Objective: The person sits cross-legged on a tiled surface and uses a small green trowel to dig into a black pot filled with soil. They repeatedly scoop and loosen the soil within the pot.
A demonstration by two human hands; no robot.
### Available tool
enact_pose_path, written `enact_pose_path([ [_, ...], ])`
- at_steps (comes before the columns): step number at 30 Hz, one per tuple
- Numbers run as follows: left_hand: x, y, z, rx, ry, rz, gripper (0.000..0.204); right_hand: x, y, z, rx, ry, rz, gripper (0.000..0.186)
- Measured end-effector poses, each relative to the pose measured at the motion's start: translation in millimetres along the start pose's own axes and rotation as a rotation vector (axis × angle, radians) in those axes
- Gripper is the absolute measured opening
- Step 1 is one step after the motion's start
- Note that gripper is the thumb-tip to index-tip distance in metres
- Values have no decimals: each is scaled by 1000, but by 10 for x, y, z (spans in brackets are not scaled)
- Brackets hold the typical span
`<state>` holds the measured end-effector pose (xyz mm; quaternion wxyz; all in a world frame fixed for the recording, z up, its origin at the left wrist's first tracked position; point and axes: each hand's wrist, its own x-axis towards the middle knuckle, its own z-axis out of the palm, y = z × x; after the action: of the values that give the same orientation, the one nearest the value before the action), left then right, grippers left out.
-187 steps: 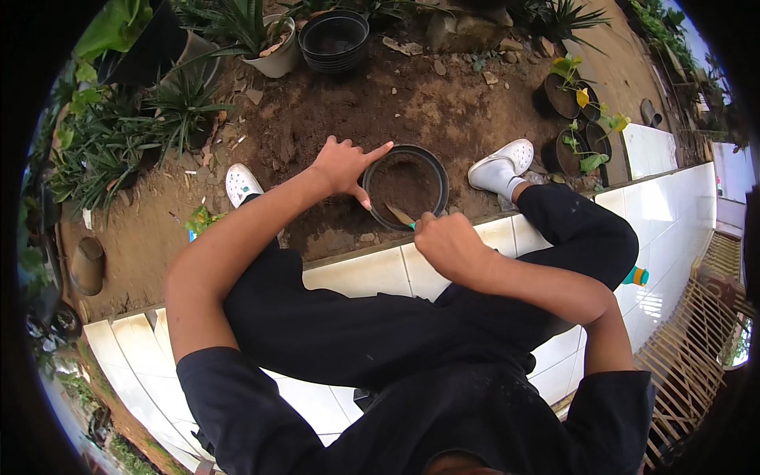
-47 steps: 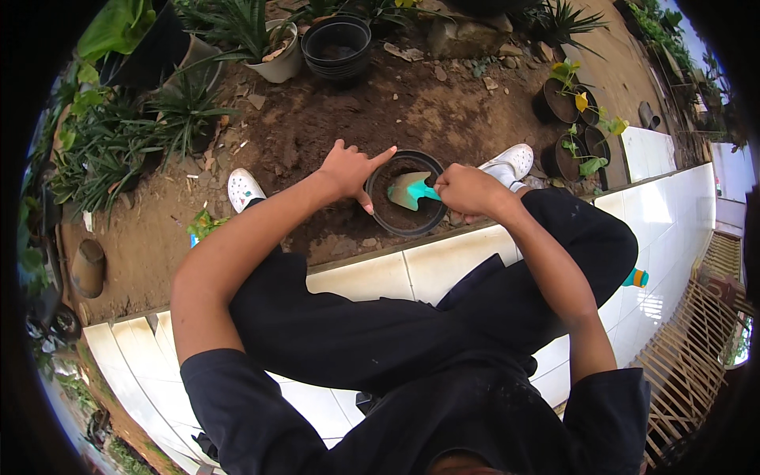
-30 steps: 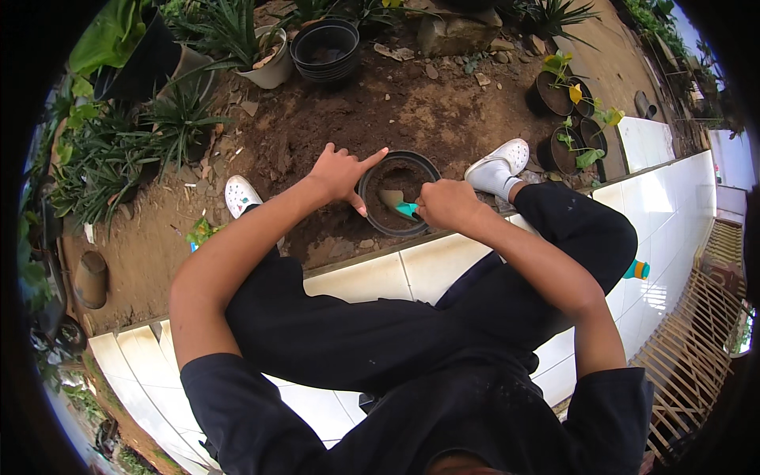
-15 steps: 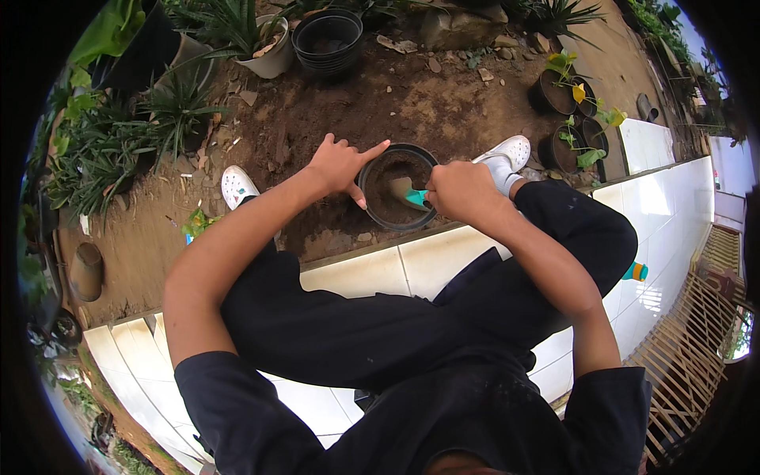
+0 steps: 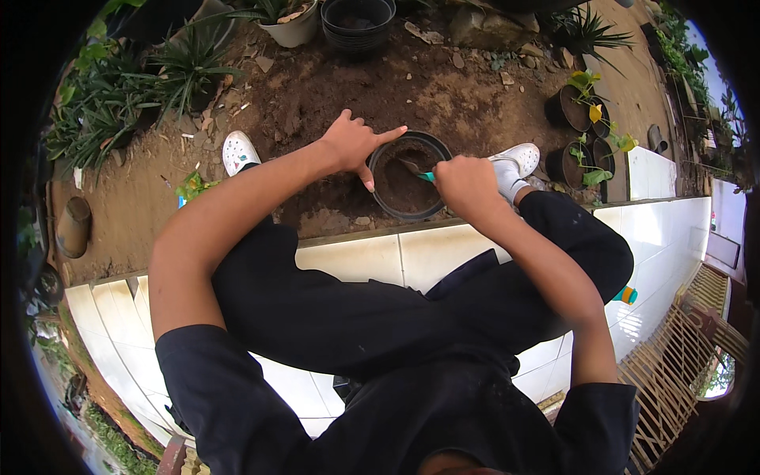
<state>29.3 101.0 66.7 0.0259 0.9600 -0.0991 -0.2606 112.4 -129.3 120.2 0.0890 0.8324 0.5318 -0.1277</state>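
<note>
Between my feet stands a round black plant pot (image 5: 409,215) with brown soil (image 5: 396,184) inside. My left hand (image 5: 352,147) braces its left side, forefinger stretched along the far rim, thumb against the near left, the other fingers partly curled. At the right rim, my right hand (image 5: 467,184) is closed around the turquoise handle of a hand trowel (image 5: 428,176). The trowel's blade points left into the pot, tilted and seen nearly edge-on against the soil. Most of the handle is hidden by my fingers.
Stacked black pots (image 5: 358,28) and a white potted plant (image 5: 291,30) stand at the far side. Several potted seedlings (image 5: 571,111) are at right. Spiky plants (image 5: 186,71) grow at left. White tiles (image 5: 356,265) edge the soil; a teal-and-orange object (image 5: 626,295) lies by my right knee.
The trowel blade has turned from showing its pale broad face to nearly edge-on, with the right hand tilting it. The left hand keeps its place on the pot. The whole view has shifted slightly.
</note>
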Motion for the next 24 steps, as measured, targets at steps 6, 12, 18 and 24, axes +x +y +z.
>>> enact_pose_path([
  [6, -56, -14, -9, 1, 10, -20, 137, -187, -82, -237, 92, -137, -65, 11],
  [12, -41, -15, -34, -28, -10, -19, 134, -59, 40, -166, -18, 25, -43, 10],
  [18, -27, 39, -74, 3, -38, -37, 135, -205, -322, -176, -21, -147, -289, 8],
  [24, -31, 33, -53, -10, -40, -62, 137, -555, -490, -430, -153, -202, -373, 13],
])
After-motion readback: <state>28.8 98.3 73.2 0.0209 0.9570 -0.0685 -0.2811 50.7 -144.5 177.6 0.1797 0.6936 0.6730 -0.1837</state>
